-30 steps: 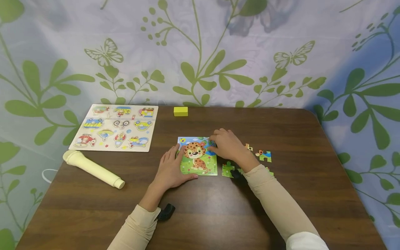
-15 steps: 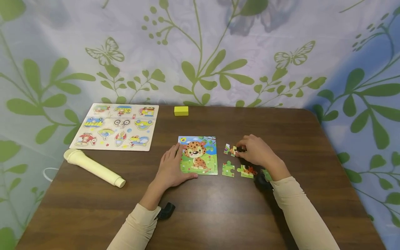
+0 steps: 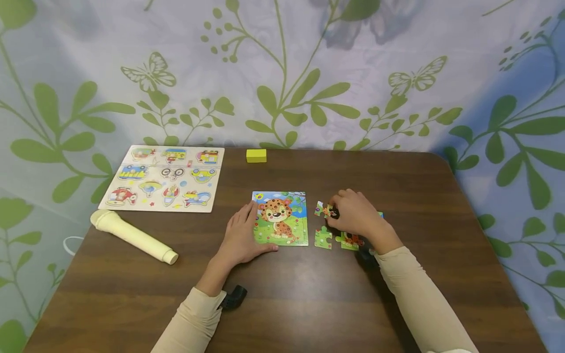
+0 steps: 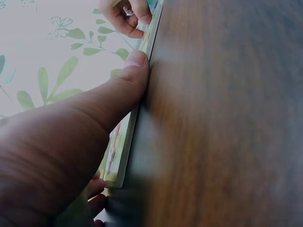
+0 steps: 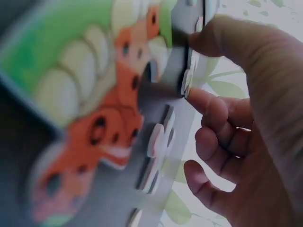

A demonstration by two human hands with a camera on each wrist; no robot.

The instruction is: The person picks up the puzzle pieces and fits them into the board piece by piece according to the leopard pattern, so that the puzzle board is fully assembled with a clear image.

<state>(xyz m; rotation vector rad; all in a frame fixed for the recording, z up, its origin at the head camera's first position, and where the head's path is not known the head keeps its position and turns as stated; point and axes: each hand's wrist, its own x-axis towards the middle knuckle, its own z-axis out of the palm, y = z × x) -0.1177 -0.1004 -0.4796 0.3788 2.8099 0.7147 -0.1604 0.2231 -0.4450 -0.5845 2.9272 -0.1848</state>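
Observation:
A square jigsaw board (image 3: 292,235) with a leopard cub picture lies in the middle of the table. My left hand (image 3: 240,235) rests spread at its left near corner, the thumb along the near edge (image 4: 135,109) and the other fingers by the left side. To the board's right, my right hand (image 3: 356,212) pinches a small spotted jigsaw piece (image 3: 327,211) between thumb and index finger, low over the table. Nearer me lie a green jigsaw piece (image 3: 323,238) and an orange-and-green piece (image 3: 350,240). The right hand and wrist hide part of the pieces.
A white peg puzzle board (image 3: 165,181) with vehicles lies at the back left. In front of it is a cream toy microphone (image 3: 134,238). A yellow block (image 3: 256,156) sits near the table's back edge, before a leaf-patterned curtain (image 3: 282,73).
My right hand has left the board's upper right corner, moved right to the loose pieces, then shifted slightly left onto the spotted piece. The left hand has stayed on the board.

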